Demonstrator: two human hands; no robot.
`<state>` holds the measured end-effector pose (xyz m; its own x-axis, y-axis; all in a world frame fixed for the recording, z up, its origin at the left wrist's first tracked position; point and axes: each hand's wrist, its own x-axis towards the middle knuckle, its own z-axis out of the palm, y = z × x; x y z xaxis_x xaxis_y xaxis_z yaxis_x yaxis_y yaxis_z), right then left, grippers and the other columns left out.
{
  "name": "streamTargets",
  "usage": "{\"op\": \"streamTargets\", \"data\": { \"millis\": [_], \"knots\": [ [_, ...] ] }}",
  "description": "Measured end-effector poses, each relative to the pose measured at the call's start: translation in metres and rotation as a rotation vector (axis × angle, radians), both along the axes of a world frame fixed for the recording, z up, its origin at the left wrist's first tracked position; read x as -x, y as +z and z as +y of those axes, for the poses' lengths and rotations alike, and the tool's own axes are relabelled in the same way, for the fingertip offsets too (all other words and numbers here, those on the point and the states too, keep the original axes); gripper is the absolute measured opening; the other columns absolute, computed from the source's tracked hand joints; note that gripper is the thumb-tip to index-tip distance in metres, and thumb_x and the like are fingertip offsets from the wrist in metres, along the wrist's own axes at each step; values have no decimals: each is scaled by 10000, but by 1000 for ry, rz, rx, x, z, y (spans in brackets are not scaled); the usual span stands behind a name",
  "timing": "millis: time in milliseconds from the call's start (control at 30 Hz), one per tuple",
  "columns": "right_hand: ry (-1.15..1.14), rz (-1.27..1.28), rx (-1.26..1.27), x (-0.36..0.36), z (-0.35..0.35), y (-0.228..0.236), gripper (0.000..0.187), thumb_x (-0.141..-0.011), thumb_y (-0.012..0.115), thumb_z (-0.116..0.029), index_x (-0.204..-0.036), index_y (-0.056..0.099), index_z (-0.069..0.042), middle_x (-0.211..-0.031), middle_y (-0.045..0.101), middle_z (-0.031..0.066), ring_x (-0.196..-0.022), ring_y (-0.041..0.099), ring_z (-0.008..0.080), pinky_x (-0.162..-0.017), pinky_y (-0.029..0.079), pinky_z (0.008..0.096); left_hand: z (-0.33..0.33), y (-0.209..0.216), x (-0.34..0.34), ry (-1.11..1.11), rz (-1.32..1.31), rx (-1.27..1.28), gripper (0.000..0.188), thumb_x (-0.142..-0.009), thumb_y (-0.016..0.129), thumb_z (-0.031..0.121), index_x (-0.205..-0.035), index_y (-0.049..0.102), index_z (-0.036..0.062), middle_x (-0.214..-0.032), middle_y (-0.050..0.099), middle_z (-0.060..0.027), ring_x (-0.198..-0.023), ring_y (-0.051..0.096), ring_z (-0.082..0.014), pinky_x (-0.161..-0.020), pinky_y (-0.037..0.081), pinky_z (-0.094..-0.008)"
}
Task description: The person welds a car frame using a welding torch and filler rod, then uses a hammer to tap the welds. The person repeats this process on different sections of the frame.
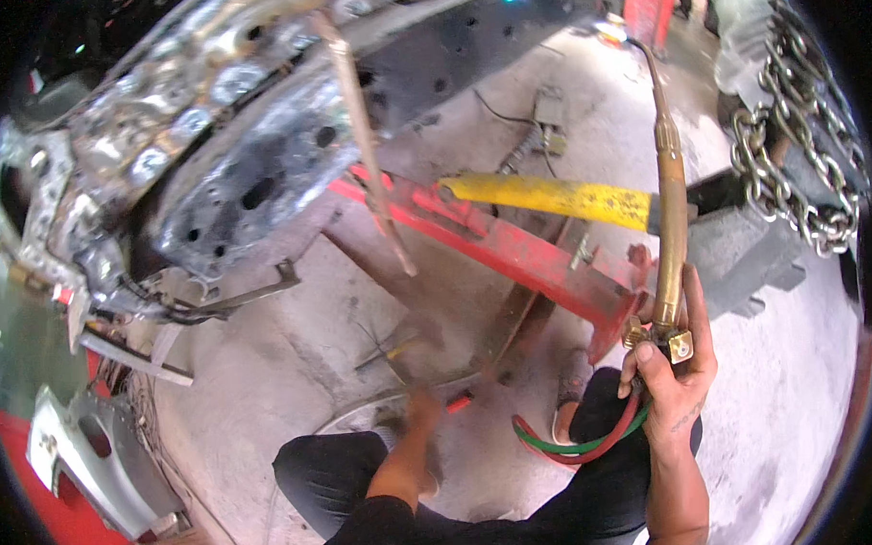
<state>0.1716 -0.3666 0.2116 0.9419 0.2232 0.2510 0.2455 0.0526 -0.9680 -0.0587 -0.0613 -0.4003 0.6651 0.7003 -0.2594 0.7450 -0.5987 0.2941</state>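
My right hand [672, 384] is closed around the valve end of a brass gas torch [672, 197], thumb beside its knobs. The torch points up and away, its thin neck curving toward a bright glow at the far end. From its base a red and a green hose [586, 450] loop down in front of my knee. My left hand [424, 412] reaches low over the floor between my knees, smeared by motion, so its fingers cannot be made out. Just beyond it are a blurred yellow-and-dark thing [400, 351] and a small red piece [459, 402].
A bare metal vehicle frame [260, 173] fills the upper left, with a brown bar [362, 131] slanting down before it. A red steel beam [512, 251] and a yellow arm [558, 199] cross the middle. Heavy chains [796, 135] hang at right; a silver panel [106, 462] lies at left.
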Motion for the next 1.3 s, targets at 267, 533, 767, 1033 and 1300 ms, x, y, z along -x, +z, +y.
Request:
{"op": "streamTargets", "data": {
  "millis": [267,533,767,1033,1300],
  "knots": [
    [18,51,-166,17,-1,-3,812,-927,679,-77,-1637,293,7,-1111,637,139,-635,613,123,-511,521,242,-47,144,-42,-468,101,252,437,-1048,512,302,-1322,629,-18,-1268,674,-272,-1193,638,-468,-993,513,-557],
    [145,-18,-260,35,-11,3,783,-912,660,16,-1625,338,-5,-1068,641,113,-694,625,111,-542,526,240,-43,272,-33,-431,-168,250,375,-1085,470,282,-1278,593,-14,-1124,695,-287,-1073,664,-481,-916,514,-559],
    [385,-67,-217,46,-20,2,773,-902,707,33,-1605,386,2,-1086,661,92,-676,621,98,-572,520,233,-69,445,-28,-288,-504,501,273,-1098,514,248,-1231,562,15,-942,705,-154,-780,666,-255,-740,531,-391],
    [491,39,-104,56,-7,0,778,-869,733,35,-1589,459,-70,-1061,676,47,-675,610,74,-584,518,245,-76,502,-5,-120,-941,682,237,-1123,480,212,-1273,521,33,-995,682,-81,-686,558,-104,-647,488,-266],
    [599,164,-98,55,18,14,728,-902,708,-26,-1586,466,-79,-937,662,15,-652,602,75,-553,506,257,-52,559,-17,-166,-1177,372,208,-1128,498,205,-1209,529,17,-1043,705,-116,-657,556,-97,-611,466,-261]
  ]
}}
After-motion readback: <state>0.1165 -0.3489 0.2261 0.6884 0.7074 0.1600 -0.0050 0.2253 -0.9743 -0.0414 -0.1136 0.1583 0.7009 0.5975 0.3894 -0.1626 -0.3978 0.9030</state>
